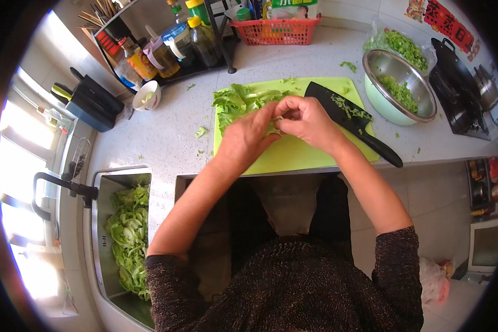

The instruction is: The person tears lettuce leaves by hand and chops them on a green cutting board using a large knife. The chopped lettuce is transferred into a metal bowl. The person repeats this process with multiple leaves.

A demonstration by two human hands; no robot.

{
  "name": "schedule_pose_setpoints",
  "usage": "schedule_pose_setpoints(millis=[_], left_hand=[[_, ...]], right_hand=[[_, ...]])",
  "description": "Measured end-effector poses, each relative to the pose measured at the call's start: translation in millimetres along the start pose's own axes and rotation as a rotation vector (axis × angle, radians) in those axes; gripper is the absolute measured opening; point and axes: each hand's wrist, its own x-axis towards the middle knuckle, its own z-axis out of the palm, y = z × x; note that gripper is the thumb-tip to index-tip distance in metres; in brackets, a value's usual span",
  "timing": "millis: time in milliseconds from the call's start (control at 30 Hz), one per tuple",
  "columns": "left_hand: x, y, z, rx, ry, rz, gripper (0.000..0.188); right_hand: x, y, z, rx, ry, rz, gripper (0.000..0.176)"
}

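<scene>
Green lettuce leaves [242, 99] lie at the left of a lime-green cutting board [290, 155]. My left hand [249, 135] bends over them, gripping a pale piece of leaf that shows between the two hands. Close against it, the fingertips of my right hand [309, 122] pinch the same pale bit; the fingers partly hide it. To the right of my right hand, a black cleaver [338, 103] rests flat on the board with chopped green shreds on its blade. Its handle reaches past the board's front right corner.
Right of the board stands a metal-lined bowl [379, 101] with chopped greens, before a plastic bag [406, 47] of more. A sink [122, 178] at left holds lettuce under a black faucet [62, 186]. A small white bowl [147, 96], knife block [93, 101] and red basket [276, 32] stand behind.
</scene>
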Motion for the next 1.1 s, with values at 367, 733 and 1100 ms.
schedule_pose_setpoints(millis=[367, 733, 1100], left_hand=[[-19, 14, 34, -0.409, 0.184, -0.049, 0.018], [-27, 9, 40, -0.27, 0.113, -0.066, 0.014], [-27, 13, 46, -0.293, 0.205, -0.064, 0.013]], right_hand=[[-42, 14, -23, -0.654, -0.046, -0.376, 0.011], [-37, 14, -20, -0.735, -0.121, -0.331, 0.011], [56, 40, -38, -0.877, -0.053, -0.306, 0.027]])
